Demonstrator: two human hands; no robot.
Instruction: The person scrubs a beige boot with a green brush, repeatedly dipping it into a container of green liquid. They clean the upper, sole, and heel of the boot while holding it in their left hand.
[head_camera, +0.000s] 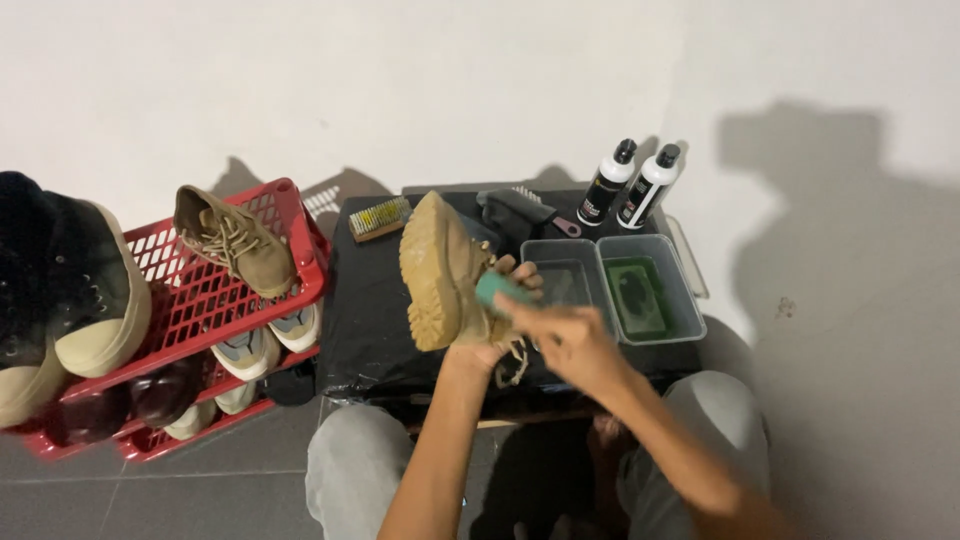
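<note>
White walls meet in a corner behind a low counter (375, 330) draped in black plastic. Above it the left hand (492, 335) holds a tan boot (440, 272) from below, fingers wrapped around its upper, the lugged sole turned toward the rack on the left. The right hand (568, 340) is closed around a teal sponge (497, 289) and presses it against the boot's side. Two clear tubs (612, 285) sit just beside the hands on the counter, the right one holding green liquid. Two white bottles with black caps (628, 185) stand behind them, with a small brush (379, 218) at the counter's back left. A red shoe rack (200, 300) carries more shoes.
</note>
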